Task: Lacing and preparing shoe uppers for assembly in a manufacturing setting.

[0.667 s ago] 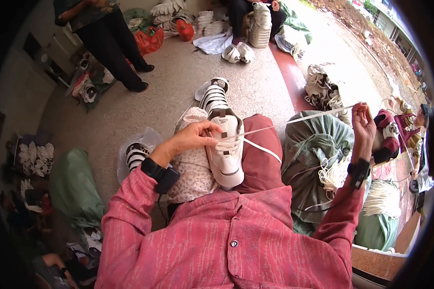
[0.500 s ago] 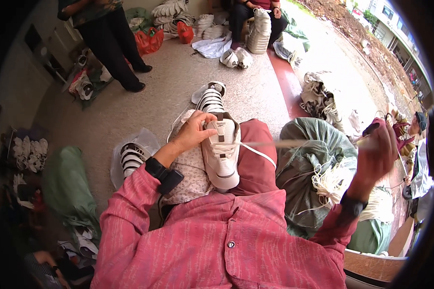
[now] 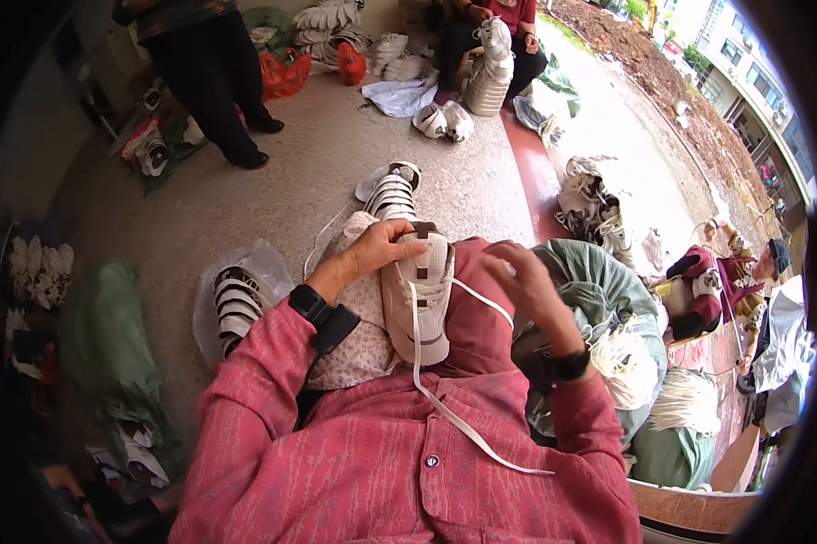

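Note:
A white sneaker (image 3: 419, 308) rests on my lap, its toe toward my body. My left hand (image 3: 377, 249) grips it by the upper near the tongue, thumb over the brown tab. One white shoelace (image 3: 458, 422) runs from the eyelets down across my shirt, its end loose. The other lace end (image 3: 483, 301) trails over my right thigh. To the right of the sneaker, my right hand (image 3: 525, 283) hovers above the thigh, apart from the shoe, fingers loosely bent and apart with no lace seen in them.
A stack of white shoe uppers (image 3: 392, 198) stands beyond my knees, another (image 3: 233, 304) at left. On the right, a bundle of white laces (image 3: 624, 363) lies on a green sack (image 3: 599, 272). Other people stand or sit farther off, one holding a tall shoe stack (image 3: 492, 72).
My right hand has come back from far right toward the sneaker. It has let go of the stretched lace, which now hangs over my shirt. My left hand keeps its hold.

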`<state>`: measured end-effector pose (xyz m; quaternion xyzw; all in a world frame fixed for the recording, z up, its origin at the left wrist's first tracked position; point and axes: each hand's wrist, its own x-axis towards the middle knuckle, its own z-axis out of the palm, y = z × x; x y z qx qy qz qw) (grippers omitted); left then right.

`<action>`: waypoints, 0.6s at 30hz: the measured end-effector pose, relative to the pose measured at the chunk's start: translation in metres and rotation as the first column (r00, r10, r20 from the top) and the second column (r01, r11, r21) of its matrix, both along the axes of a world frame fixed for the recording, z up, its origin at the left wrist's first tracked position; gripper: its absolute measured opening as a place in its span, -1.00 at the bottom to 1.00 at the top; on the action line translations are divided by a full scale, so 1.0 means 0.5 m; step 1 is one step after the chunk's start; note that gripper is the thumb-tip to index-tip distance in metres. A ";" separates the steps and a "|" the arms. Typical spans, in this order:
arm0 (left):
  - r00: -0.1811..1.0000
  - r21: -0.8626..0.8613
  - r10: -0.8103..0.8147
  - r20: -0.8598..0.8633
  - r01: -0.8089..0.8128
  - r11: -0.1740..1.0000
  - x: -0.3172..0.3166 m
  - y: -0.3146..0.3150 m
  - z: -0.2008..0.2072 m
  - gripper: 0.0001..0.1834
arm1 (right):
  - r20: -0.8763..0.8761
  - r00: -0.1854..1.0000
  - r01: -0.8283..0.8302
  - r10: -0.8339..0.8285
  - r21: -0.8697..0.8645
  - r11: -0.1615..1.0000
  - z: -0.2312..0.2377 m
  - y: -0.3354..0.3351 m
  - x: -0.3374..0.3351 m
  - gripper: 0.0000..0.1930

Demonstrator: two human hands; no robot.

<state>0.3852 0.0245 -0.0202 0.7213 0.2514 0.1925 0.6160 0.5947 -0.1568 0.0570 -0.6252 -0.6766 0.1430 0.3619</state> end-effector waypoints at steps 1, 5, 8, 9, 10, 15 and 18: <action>0.998 0.002 -0.015 0.064 0.015 1.000 0.002 0.000 -0.008 -0.71 | 0.198 0.980 -0.027 0.032 -0.023 0.999 -0.046 0.013 -0.004 -0.64; 1.000 0.116 0.004 0.024 -0.007 0.993 0.006 -0.005 0.009 -0.68 | 0.184 0.960 -0.174 0.210 -0.191 0.966 -0.107 0.032 -0.034 -0.74; 0.999 -0.069 0.041 -0.031 -0.043 0.997 0.004 -0.013 0.029 -0.61 | 0.045 0.981 -0.175 0.190 -0.231 0.957 -0.089 0.021 -0.048 -0.77; 1.000 -0.157 0.014 -0.006 -0.015 0.987 0.002 -0.015 0.032 -0.60 | -0.371 0.927 -0.151 0.060 -0.221 0.963 -0.086 0.017 -0.052 -0.78; 1.000 -0.239 -0.001 0.025 0.007 0.971 -0.003 -0.012 0.035 -0.58 | -0.714 0.697 -0.130 -0.069 -0.220 0.967 -0.076 0.017 -0.055 -0.80; 0.978 -0.388 -0.155 0.141 0.198 0.900 -0.021 0.009 0.023 -0.52 | -0.977 -0.016 -0.074 0.212 0.212 0.974 -0.054 -0.035 0.050 -0.79; 0.953 -0.278 -0.288 0.095 0.303 0.912 -0.032 0.009 0.041 -0.38 | -0.881 -0.226 0.028 0.415 0.420 0.907 -0.024 -0.095 0.135 -0.81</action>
